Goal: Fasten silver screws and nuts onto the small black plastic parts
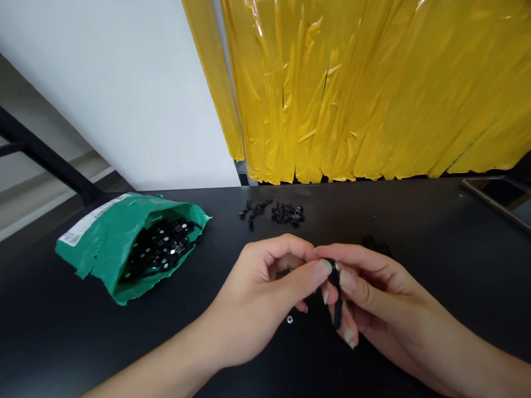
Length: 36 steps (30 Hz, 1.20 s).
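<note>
A small, slim black part (338, 311) with a shiny spot near its top is pinched between both hands above the dark table. My left hand (270, 288) is closed, thumb and fingertips on the part's upper end. My right hand (377, 288) grips the same part from the other side, its thumb by the shiny spot and its lower fingers behind the piece. Fingers hide much of the part, so its exact kind cannot be made out. Beneath the left fingers a small round silver piece (290, 319) with a cross-like mark lies on the table.
An open green bag (102, 237) full of black pieces (165, 246) with silver dots lies at left. Small black parts (287, 213) are heaped beyond my hands. A flat dark device (510, 201) rests at far right; yellow plastic sheeting (375, 86) hangs behind the table (239, 378).
</note>
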Motion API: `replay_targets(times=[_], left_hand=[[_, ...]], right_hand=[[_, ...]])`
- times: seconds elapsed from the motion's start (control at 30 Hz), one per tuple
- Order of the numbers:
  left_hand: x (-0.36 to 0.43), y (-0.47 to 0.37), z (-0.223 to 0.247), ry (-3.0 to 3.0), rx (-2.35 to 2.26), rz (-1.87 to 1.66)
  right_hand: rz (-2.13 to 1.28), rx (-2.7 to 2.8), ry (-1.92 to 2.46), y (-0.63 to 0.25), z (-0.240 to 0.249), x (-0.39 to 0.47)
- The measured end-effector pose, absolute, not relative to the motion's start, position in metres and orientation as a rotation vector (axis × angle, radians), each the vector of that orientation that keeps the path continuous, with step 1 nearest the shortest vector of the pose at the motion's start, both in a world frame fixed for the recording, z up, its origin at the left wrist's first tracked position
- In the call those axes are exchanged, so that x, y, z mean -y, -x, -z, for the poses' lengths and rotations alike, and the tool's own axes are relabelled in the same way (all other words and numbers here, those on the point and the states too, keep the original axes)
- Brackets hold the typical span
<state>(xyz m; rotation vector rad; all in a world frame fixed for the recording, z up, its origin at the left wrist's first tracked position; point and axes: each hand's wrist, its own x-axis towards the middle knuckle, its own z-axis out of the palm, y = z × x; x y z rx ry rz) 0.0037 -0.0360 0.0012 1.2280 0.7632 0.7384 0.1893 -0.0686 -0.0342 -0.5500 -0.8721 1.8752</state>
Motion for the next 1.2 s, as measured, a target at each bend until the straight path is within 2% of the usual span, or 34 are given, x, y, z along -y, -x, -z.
replay_targets(times=[1.2], left_hand=[[0.0423,-0.0113,0.006,-1.177,-0.703,-0.8]], right_hand=[[-1.782,0.862,0.596,-0.1849,0.0331,0.0678]])
